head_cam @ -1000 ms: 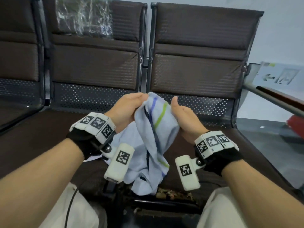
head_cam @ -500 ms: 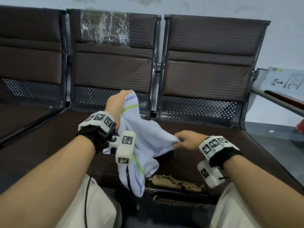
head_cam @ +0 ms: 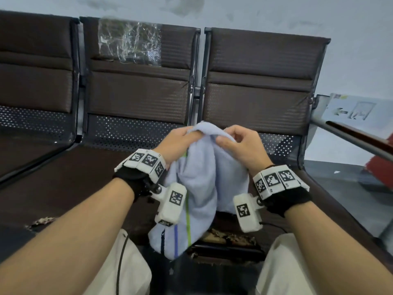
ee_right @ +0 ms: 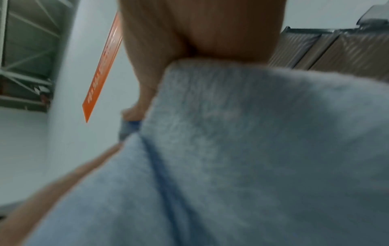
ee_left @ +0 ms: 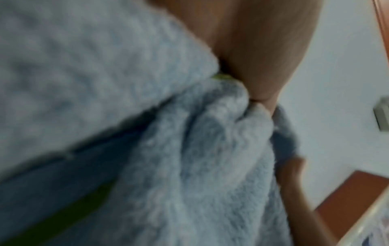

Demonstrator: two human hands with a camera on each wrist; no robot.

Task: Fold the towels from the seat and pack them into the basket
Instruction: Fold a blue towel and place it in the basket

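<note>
Head view is showing the person holding one pale blue towel (head_cam: 202,179) up in front of the body, both hands raised close together at its top edge. The left hand (head_cam: 178,143) is gripping the cloth with its fingers curled over the bunched upper edge, and the right hand (head_cam: 238,145) is pinching the edge just beside it, thumb in front and fingers bent over the fabric. The towel is hanging down between the two wrists in loose vertical folds, with a green and a blue stripe running along the part below the left wrist, and its lower end is dangling in front of the brown seat (head_cam: 85,188) without clearly resting on it. The left wrist view, blurred, is showing the cloth gathered into a tight bunch against the left hand's skin; the right wrist view is showing the right hand's grip closing over a thick fold of the towel. Judging from this, the step in hand is sorting out the edge or corners before any neat fold is made. The next move probably calls for the hands sliding apart along the top edge to stretch the towel flat, then bringing corners together. No basket is showing in any view, so where it is standing cannot be told.
</note>
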